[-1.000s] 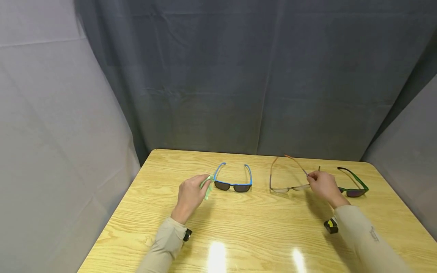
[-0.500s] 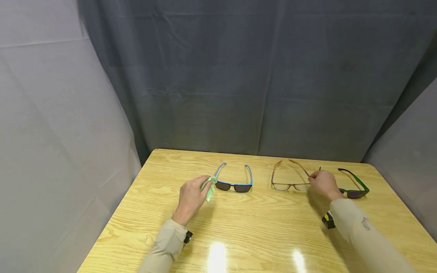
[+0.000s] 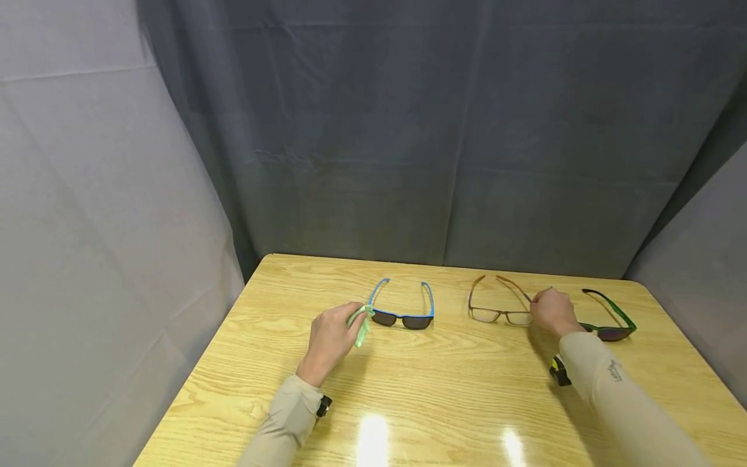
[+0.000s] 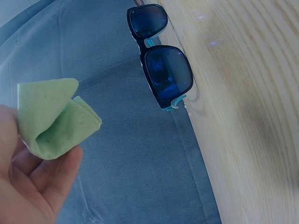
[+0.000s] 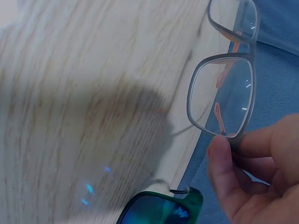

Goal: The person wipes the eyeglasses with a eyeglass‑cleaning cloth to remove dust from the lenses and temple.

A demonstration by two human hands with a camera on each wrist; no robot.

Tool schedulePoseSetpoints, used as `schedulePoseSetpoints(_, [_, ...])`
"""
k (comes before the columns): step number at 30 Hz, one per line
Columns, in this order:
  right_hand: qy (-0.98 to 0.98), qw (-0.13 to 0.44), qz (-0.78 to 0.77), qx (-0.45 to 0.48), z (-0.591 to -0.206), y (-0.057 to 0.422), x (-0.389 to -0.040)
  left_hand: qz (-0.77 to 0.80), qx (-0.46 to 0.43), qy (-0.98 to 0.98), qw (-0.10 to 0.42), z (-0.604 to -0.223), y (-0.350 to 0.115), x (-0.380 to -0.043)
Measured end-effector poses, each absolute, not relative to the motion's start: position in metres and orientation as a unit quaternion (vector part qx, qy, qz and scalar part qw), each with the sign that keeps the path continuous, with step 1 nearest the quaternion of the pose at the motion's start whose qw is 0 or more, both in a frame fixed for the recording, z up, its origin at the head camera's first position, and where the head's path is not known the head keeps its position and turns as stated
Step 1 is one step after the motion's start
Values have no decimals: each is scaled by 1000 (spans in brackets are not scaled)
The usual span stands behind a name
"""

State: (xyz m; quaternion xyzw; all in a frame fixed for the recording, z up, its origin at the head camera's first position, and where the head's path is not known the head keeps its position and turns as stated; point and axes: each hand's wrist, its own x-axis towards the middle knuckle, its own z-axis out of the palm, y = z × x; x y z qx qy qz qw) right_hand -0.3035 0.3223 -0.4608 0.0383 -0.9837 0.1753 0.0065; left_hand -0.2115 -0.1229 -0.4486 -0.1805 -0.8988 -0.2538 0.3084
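My left hand [image 3: 331, 336] pinches a folded light green cloth [image 4: 56, 119] between thumb and fingers. Just to its right in the head view stand blue-and-black sunglasses [image 3: 401, 320], arms unfolded and pointing to the back. With thumb and fingertips, my right hand [image 3: 553, 313] grips the outer corner of clear-lensed eyeglasses [image 5: 222, 95], whose frame is grey with orange arm tips. These eyeglasses are unfolded, lenses toward me, at the table's surface. Green-framed sunglasses [image 3: 610, 332] lie right of this hand, which hides their left part.
The wooden table [image 3: 408, 389] runs to a rounded back edge. A dark grey curtain [image 3: 362, 143] hangs behind it, with pale cloth panels [image 3: 117, 214] on both sides. Dark devices are strapped under both wrists.
The right hand has lowered the clear eyeglasses onto the table from a slightly tilted, raised position. The left hand has barely moved, still pinching the cloth.
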Motion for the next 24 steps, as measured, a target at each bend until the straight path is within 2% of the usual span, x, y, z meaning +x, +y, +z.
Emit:
schedulePoseSetpoints(6, [-986,12,161,41,-460,321,-306,-258,-183,-898,307,-451,-123,-213])
schedulePoseSetpoints(24, [-983,-34,176,32,-464,321,-309,-255,-177,-900,307,-449,-124,-213])
